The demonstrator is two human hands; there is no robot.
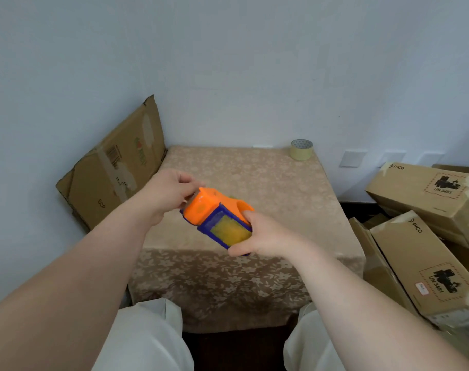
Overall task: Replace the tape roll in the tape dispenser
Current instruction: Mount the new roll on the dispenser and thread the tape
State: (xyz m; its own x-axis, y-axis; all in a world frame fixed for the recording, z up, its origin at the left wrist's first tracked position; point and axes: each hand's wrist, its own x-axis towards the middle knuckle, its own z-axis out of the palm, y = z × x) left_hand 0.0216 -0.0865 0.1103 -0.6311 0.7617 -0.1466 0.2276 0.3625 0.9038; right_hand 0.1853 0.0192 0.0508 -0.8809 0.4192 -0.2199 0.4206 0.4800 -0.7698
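A pale wall [228, 62] fills the far half of the scene, and against it stands a small surface [281, 188] draped in a beige floral cloth that hangs down its near side. A flattened cardboard box [113, 167] leans against the wall at the left, touching the surface's far left corner. To the right, well below the level of the surface, lie stacked long cardboard boxes [426, 236] printed with "PICO" and a "UN 3481" mark. The person's knees in light trousers [150, 336] show at the near edge. Held in the air above the middle of the surface is the tape dispenser [217, 218], orange at its far end and blue-framed at its near end, with a yellowish tape roll showing through the frame. The right hand [260, 234] is closed around the dispenser's near right end, thumb on the orange top. The left hand [169, 194] pinches the dispenser's far left tip with curled fingers. A separate roll of yellowish tape [302, 149] stands on the far right corner of the surface, near the wall.
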